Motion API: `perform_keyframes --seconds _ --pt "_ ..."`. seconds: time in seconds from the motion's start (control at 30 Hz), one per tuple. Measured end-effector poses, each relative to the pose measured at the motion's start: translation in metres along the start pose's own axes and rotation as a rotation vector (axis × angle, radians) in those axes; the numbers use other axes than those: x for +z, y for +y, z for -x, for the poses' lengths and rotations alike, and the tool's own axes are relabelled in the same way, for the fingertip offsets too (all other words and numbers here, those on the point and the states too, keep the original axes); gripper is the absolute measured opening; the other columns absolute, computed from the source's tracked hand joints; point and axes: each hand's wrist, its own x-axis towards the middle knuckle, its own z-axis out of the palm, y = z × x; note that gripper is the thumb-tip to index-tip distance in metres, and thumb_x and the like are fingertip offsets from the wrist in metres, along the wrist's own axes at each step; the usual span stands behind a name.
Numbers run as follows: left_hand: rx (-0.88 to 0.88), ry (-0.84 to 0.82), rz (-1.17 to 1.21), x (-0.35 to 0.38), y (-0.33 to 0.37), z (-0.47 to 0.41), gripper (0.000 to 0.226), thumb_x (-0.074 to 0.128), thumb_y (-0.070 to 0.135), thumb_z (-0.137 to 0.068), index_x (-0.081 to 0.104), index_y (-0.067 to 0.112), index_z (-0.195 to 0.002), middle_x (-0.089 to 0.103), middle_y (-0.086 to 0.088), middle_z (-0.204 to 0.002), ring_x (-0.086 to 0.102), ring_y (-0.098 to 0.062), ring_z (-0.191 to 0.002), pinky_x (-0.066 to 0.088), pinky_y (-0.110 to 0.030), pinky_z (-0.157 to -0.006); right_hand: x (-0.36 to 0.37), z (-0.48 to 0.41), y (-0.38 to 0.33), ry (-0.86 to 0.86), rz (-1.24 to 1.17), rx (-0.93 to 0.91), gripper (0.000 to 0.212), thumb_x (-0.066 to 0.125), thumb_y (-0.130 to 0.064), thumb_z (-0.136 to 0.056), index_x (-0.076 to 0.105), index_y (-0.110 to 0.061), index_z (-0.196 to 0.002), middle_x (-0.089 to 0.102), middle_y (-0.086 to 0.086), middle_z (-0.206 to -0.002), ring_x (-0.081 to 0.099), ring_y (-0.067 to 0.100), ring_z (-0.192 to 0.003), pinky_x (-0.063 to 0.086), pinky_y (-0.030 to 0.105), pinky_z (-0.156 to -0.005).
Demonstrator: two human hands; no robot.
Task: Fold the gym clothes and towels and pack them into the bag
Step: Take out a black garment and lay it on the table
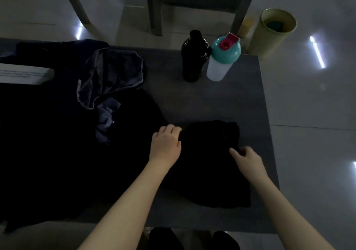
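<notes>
- Left hand (165, 143) gripped the folded black garment (208, 172) (lower centre) at its left edge.
- Right hand (247, 160) pinched its right side.
- A black bottle (193, 61) stood upper centre.

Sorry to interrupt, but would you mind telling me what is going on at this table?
A person is folding a black garment on the dark table. The left hand grips its left edge, and the right hand appears to pinch the cloth nearer its right side. A heap of clothes, dark and grey-blue, lies unfolded to the left. A black bottle and a teal-lidded shaker stand behind. No bag can be made out.
</notes>
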Motion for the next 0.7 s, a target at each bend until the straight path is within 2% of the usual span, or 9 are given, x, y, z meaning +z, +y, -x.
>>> perform_keyframes --seconds 0.1,0.13,0.23,0.3,0.33,0.4,0.47,0.6,0.7 --pt "-0.018 -0.164 -0.181 -0.001 -0.007 -0.022 0.072 0.055 0.029 -0.090 0.015 0.023 -0.150 0.014 0.002 -0.157 0.009 -0.023 -0.145 0.011 -0.047 -0.116 0.003 -0.034 -0.025 0.002 -0.168 0.021 0.074 0.053 -0.053 -0.089 0.031 -0.009 -0.144 0.047 0.014 -0.138 0.049 0.032 -0.121 0.041 0.035 -0.089" --pt "-0.007 -0.223 -0.218 -0.001 -0.009 -0.028 0.076 0.056 0.030 -0.090 0.011 0.024 -0.151 0.013 0.003 -0.158 0.005 -0.023 -0.146 0.005 -0.050 -0.117 0.004 -0.044 -0.032 -0.001 -0.196 0.047 0.077 0.054 -0.056 -0.087 0.032 -0.008 -0.144 0.047 0.014 -0.138 0.049 0.032 -0.121 0.041 0.036 -0.090" --pt "0.017 -0.350 -0.309 0.004 -0.012 -0.038 0.068 0.055 0.030 -0.089 0.023 0.021 -0.148 0.042 -0.002 -0.143 0.026 -0.024 -0.138 0.003 -0.052 -0.115 0.004 -0.063 -0.043 -0.043 -0.230 0.077 0.073 0.058 -0.058 -0.083 0.045 -0.008 -0.136 0.057 0.011 -0.126 0.059 0.026 -0.103 0.047 0.032 -0.076" --pt "0.040 -0.365 -0.378 0.003 -0.011 -0.039 0.038 0.054 0.023 -0.087 0.049 0.019 -0.125 0.058 -0.003 -0.120 0.044 -0.024 -0.121 0.014 -0.048 -0.113 0.002 -0.064 -0.045 -0.079 -0.225 0.062 0.059 0.064 -0.045 -0.084 0.050 -0.010 -0.131 0.061 0.007 -0.118 0.059 0.015 -0.081 0.044 0.025 -0.059" --pt "0.053 -0.370 -0.400 0.001 -0.008 -0.038 0.023 0.052 0.017 -0.086 0.056 0.019 -0.109 0.061 -0.003 -0.108 0.050 -0.024 -0.112 0.021 -0.044 -0.109 0.000 -0.063 -0.043 -0.090 -0.209 0.046 0.051 0.066 -0.035 -0.085 0.052 -0.012 -0.128 0.062 0.006 -0.116 0.057 0.010 -0.074 0.042 0.022 -0.053" --pt "0.086 -0.370 -0.408 -0.007 0.000 -0.037 0.016 0.049 0.010 -0.084 0.058 0.018 -0.094 0.063 -0.003 -0.096 0.055 -0.024 -0.100 0.031 -0.038 -0.099 -0.004 -0.060 -0.036 -0.072 -0.168 -0.045 0.039 0.064 -0.014 -0.084 0.055 -0.015 -0.123 0.064 0.003 -0.106 0.055 0.005 -0.068 0.041 0.017 -0.048" --pt "0.122 -0.287 -0.360 -0.013 0.006 -0.035 0.014 0.051 0.014 -0.085 0.058 0.015 -0.097 0.064 -0.005 -0.095 0.057 -0.025 -0.096 0.035 -0.036 -0.093 -0.009 -0.055 -0.026 0.016 -0.217 -0.221 0.040 0.059 0.001 -0.082 0.057 -0.016 -0.118 0.062 -0.001 -0.097 0.060 0.009 -0.077 0.042 0.010 -0.056" --pt "0.194 0.036 -0.242 -0.014 0.007 -0.024 0.027 0.068 0.036 -0.075 0.061 0.012 -0.087 0.066 -0.006 -0.076 0.063 -0.029 -0.078 0.041 -0.038 -0.079 -0.023 -0.050 -0.003 0.189 -0.474 -0.369 0.061 0.056 0.014 -0.080 0.051 -0.025 -0.127 0.060 -0.005 -0.112 0.056 0.008 -0.103 0.043 0.010 -0.089" --pt "0.116 -0.172 -0.372 -0.011 0.005 -0.014 0.052 0.042 0.061 -0.087 0.057 0.018 -0.112 0.066 -0.003 -0.100 0.062 -0.026 -0.095 0.036 -0.039 -0.090 -0.020 -0.057 0.016 0.195 -0.371 -0.280 0.059 0.057 0.011 -0.080 0.051 -0.020 -0.130 0.060 -0.003 -0.111 0.057 0.015 -0.108 0.041 0.022 -0.091"
